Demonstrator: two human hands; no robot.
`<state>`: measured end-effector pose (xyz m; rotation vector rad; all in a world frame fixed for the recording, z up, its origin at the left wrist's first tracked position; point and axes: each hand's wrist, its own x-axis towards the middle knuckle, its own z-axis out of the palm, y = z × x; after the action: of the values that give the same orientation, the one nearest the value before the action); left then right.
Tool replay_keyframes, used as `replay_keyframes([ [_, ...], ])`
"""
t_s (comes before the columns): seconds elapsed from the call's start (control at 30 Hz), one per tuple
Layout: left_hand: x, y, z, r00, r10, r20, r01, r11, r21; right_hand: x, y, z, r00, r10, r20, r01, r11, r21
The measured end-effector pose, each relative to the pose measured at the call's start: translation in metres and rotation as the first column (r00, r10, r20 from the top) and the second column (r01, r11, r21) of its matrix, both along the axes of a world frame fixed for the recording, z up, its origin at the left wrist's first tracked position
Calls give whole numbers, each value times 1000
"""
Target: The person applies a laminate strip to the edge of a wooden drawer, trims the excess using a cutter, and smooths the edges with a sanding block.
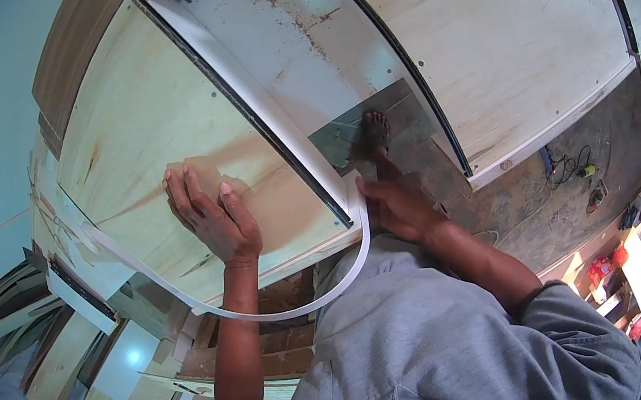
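A worker in a grey shirt (448,340), seated or bent low at six o'clock, rests the left hand (216,214) palm down on a pale plywood panel (185,112), its fingers slightly spread and closed on nothing, just left of center toward nine o'clock. The right hand (406,209), near center toward three o'clock, has its thumb against a narrow white strip (297,312) at the panel's lower right corner; whether its fingers close around the strip cannot be told, as they are partly hidden and blurred. From that corner the strip hangs in a loose loop, swinging through six o'clock below the panel and across the left forearm, then up toward nine o'clock beside the panel's left edge.

A dark edging (245,110) lines the panel's right side. At twelve o'clock lies a white surface (247,24) with brown smears, and at two o'clock a second plywood panel (503,22), also dark-edged. A bare foot (378,131) stands between the two panels. Cable and a yellow-green object (587,170) lie on the floor at three o'clock. Cut boards (66,360) crowd eight o'clock. At four o'clock, any print on the red wrappings (600,269) is too small to read.
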<state>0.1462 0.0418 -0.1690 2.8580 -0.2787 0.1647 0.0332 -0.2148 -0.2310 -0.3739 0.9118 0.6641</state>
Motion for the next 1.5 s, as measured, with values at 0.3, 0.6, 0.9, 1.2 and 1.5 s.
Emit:
replay_keyframes([
  [0.3,2,-3,2,1000,-3,10,3,1000,3,-22,-2,39,993,114,-34,-106,978,178],
  [0.6,3,-6,4,1000,1,25,-2,999,42,-23,1,46,991,127,36,-127,992,16],
  [0.9,1,-2,2,1000,-12,2,12,999,42,-28,10,49,996,66,-55,-65,998,21],
  [1.2,2,-3,0,1000,-18,-8,18,1000,-4,-39,19,5,996,28,-82,-23,998,55],
  [1.5,-4,-1,-5,1000,-18,7,18,999,27,-10,20,-18,981,-196,6,196,978,-67],
])
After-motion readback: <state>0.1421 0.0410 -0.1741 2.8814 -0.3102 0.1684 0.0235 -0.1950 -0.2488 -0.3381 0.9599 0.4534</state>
